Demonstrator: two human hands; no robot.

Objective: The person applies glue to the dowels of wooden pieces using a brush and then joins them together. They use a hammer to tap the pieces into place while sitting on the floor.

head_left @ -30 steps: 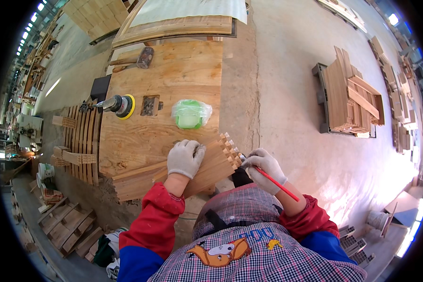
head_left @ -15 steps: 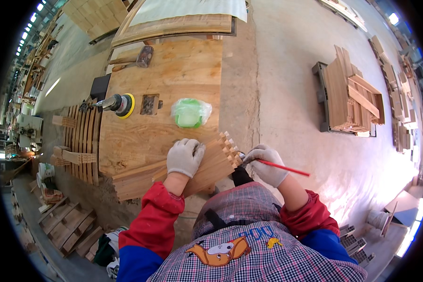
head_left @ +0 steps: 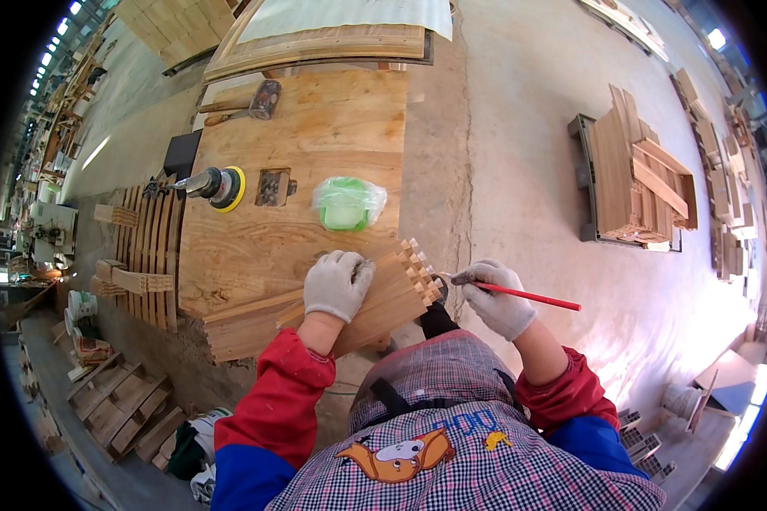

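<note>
A bundle of wooden strips (head_left: pixel 383 294), its stepped, notched ends toward the right, lies slantwise over the workbench's near edge. My left hand (head_left: pixel 338 288), in a whitish glove, presses on it with the fingers curled over its far side. My gloved right hand (head_left: pixel 496 298) is closed around a slim red-handled tool (head_left: pixel 541 298), just right of the notched ends. The tool's handle points out to the right. Its pale tip points at the strips; its kind is too small to make out, and I cannot tell whether it touches them.
On the wooden workbench (head_left: pixel 315 136) sit a sander with a yellow-rimmed pad (head_left: pixel 227 189), a green container in clear plastic (head_left: pixel 345 204) and a wooden-handled tool (head_left: pixel 226 106). A pallet of boards (head_left: pixel 626 175) stands at right; slatted wood (head_left: pixel 145 255) lies left.
My right hand has drawn back slightly to the right, taking the red-handled tool away from the notched ends. My left hand stays on the strips.
</note>
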